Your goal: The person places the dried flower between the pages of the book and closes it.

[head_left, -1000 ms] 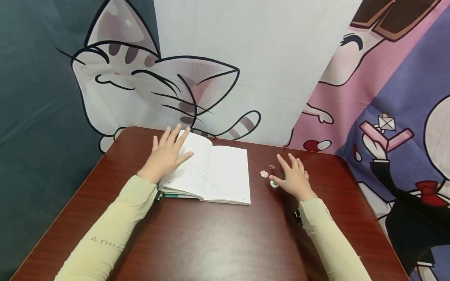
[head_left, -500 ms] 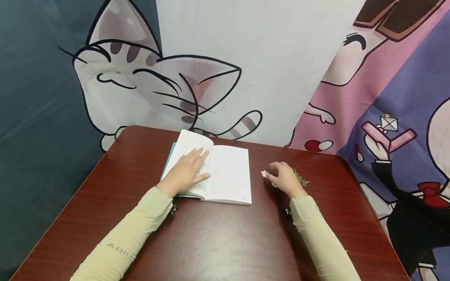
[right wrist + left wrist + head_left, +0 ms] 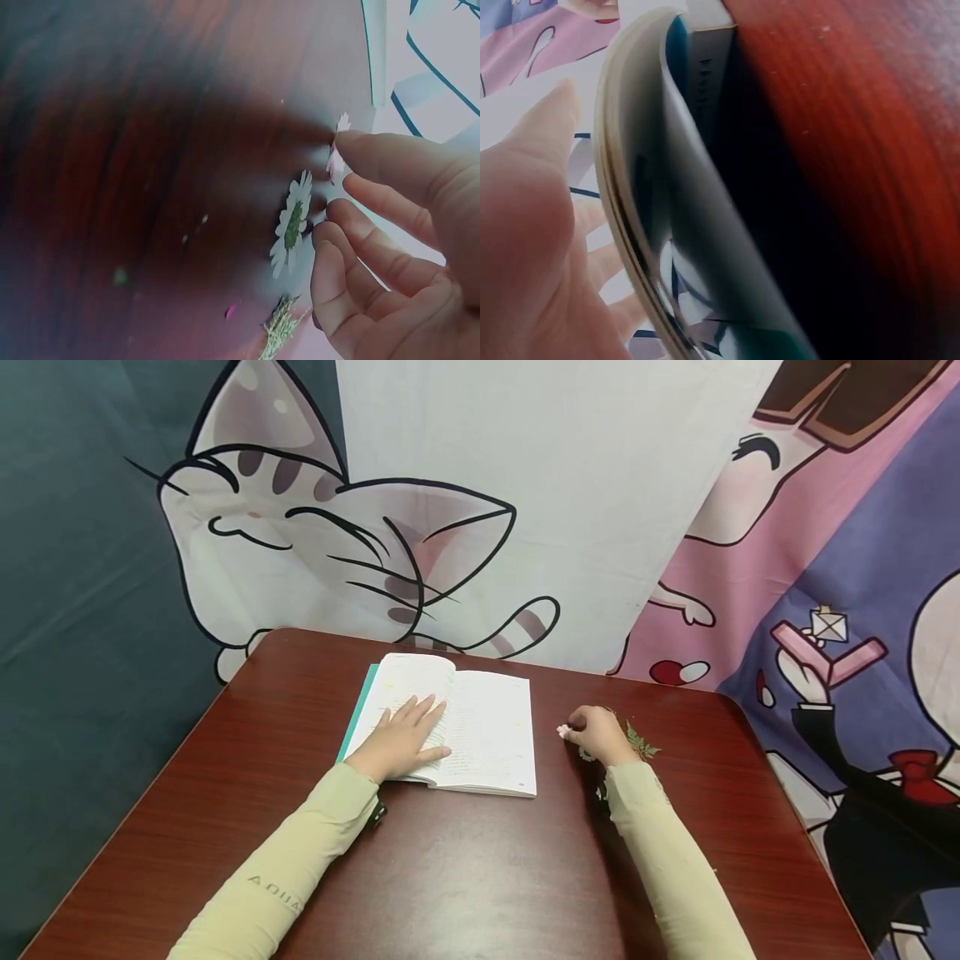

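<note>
An open book [image 3: 487, 727] with white pages and a teal cover lies on the brown table. My left hand [image 3: 401, 739] rests with spread fingers on its left page; in the left wrist view the curved page edges [image 3: 619, 180] stand beside the hand. Right of the book, my right hand [image 3: 600, 735] has its thumb and index finger at a small pink flower [image 3: 564, 732], pinching its near edge. Below those fingers in the right wrist view lies a white daisy-like pressed flower [image 3: 291, 225] with a green centre. The other fingers of that hand curl in above the table.
A green fern-like leaf [image 3: 640, 742] lies just right of my right hand. Dried green sprigs [image 3: 281, 326] and a magenta speck [image 3: 230, 310] show in the right wrist view. The wooden table [image 3: 450, 877] reaches a cartoon-printed cloth backdrop [image 3: 570, 510].
My left hand has come down from above the book's left edge onto the page, which now lies flatter. My right hand has lowered to the pink flower, its fingers drawing together there.
</note>
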Action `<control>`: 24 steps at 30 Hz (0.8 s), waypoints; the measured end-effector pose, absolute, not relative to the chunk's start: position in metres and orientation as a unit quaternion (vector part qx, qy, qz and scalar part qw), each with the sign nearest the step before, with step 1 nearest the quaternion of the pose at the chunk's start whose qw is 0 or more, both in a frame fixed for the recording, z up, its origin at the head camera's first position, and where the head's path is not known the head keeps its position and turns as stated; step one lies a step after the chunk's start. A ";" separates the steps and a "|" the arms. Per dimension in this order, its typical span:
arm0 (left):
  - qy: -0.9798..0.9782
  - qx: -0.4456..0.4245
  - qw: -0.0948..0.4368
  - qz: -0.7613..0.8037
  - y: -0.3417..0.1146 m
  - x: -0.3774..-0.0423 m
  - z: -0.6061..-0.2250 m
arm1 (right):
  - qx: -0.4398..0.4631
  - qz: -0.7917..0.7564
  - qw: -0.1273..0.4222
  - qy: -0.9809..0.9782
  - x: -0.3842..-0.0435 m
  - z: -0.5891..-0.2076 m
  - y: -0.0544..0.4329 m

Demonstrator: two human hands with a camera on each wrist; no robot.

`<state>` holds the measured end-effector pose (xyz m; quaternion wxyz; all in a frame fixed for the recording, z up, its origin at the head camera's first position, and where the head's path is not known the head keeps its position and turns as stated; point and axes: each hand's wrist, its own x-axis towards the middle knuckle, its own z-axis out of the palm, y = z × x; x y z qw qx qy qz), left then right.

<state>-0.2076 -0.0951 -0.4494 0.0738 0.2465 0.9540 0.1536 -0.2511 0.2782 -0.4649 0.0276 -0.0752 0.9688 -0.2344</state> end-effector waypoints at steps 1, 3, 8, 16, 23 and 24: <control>0.954 0.246 0.081 0.153 -0.095 -0.208 -0.451 | -0.072 -0.233 0.029 0.969 -0.252 -0.466 0.278; 0.953 0.246 0.089 0.152 -0.095 -0.208 -0.453 | -0.062 -0.233 0.032 0.970 -0.254 -0.466 0.277; 0.954 0.241 0.100 0.145 -0.094 -0.209 -0.457 | -0.041 -0.252 0.054 0.965 -0.256 -0.464 0.273; 0.956 0.228 0.115 0.147 -0.093 -0.209 -0.461 | -0.026 -0.279 0.075 0.957 -0.258 -0.462 0.270; 0.956 0.224 0.117 0.151 -0.094 -0.209 -0.463 | -0.017 -0.291 0.081 0.953 -0.258 -0.463 0.269; 0.955 0.225 0.117 0.152 -0.095 -0.209 -0.463 | -0.017 -0.293 0.081 0.952 -0.258 -0.463 0.268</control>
